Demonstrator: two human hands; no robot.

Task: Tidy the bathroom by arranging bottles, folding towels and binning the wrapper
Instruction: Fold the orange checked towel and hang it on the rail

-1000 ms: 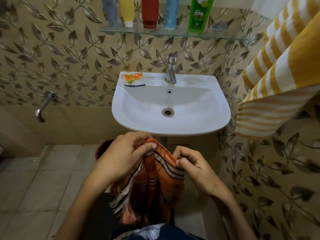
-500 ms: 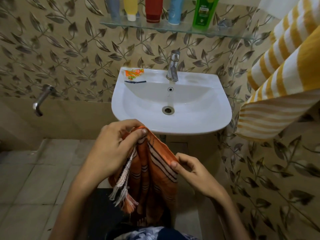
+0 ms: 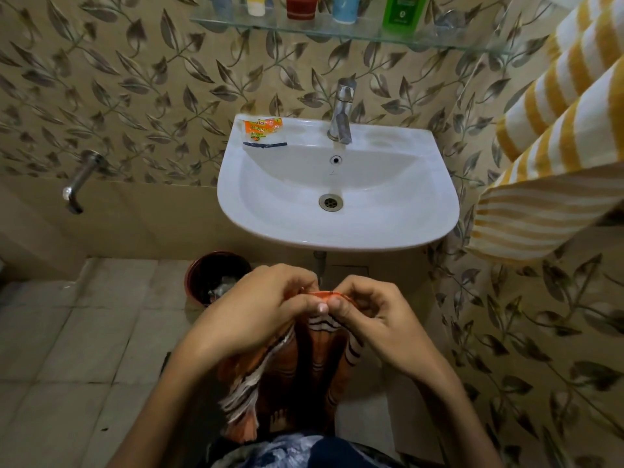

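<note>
1. Orange striped towel point(image 3: 317, 363): hanging low in frame at about 6 o'clock from the sink point(image 3: 337, 197), in front of the person's body. Top edge pinched, the rest drapes down, with a pale fringe showing on its left side.
2. Left hand point(image 3: 260, 312): fingers closed on the towel's top edge. Right hand point(image 3: 374, 315): fingers likewise pinched shut on the same edge. Thumbs touching, so both grips meet at one spot.
3. Step in hand, as I judge it: bringing two corners together for a fold. To do it well, match the corners squarely, keep the edge taut, let the hanging cloth fall straight before the next fold, and keep the fringe tucked inside.
4. Bin point(image 3: 216, 276): dark red, on the floor at 11 o'clock from the hands, under the sink's left side. Something pale inside.
5. Wrapper point(image 3: 263, 130): orange, on the sink's rim at 10 o'clock from the drain; not yet binned.
6. Bottles point(image 3: 401, 10): lined up on the glass shelf point(image 3: 337, 32) at 12 o'clock.
7. Yellow striped towel point(image 3: 553, 146): hanging at 3 o'clock.
</note>
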